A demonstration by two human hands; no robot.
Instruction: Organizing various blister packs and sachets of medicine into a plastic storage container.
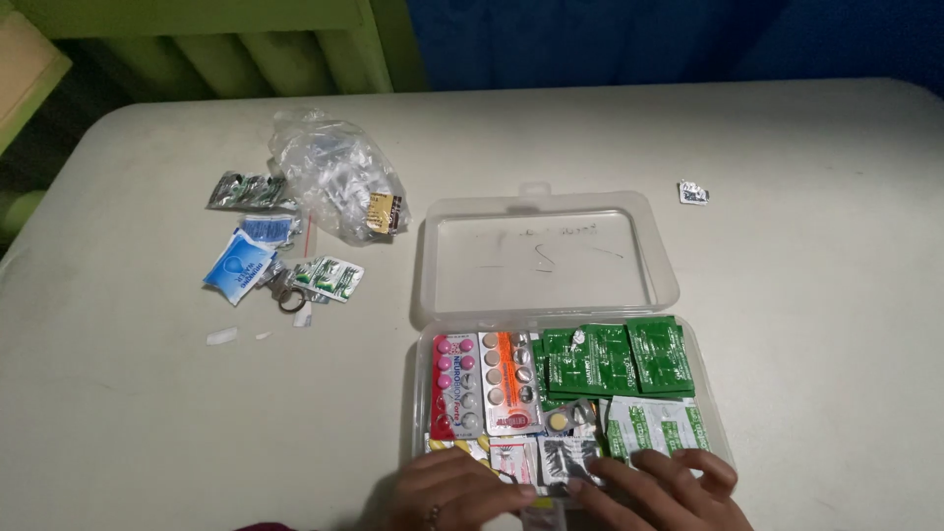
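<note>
Both hands, left [447,489] and right [654,484], flat, open, pressing light, slippery blister packs [565,460] at box [710,393] front edge; best pinched by edges.

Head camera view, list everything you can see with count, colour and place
table: one, off-white, under everything
plastic box: one, clear, near edge, centre
box lid: one, clear, open, lying flat behind box
blister strips: two upright, pink and orange, box left
green sachets: several, box upper right
white-green sachets: a few, box lower right
plastic bag: one, clear, crumpled, upper left
loose sachets: several, blue, green, white, by bag
small packet: one, silvery, far right
left hand: on box front edge
right hand: on box front edge
</note>
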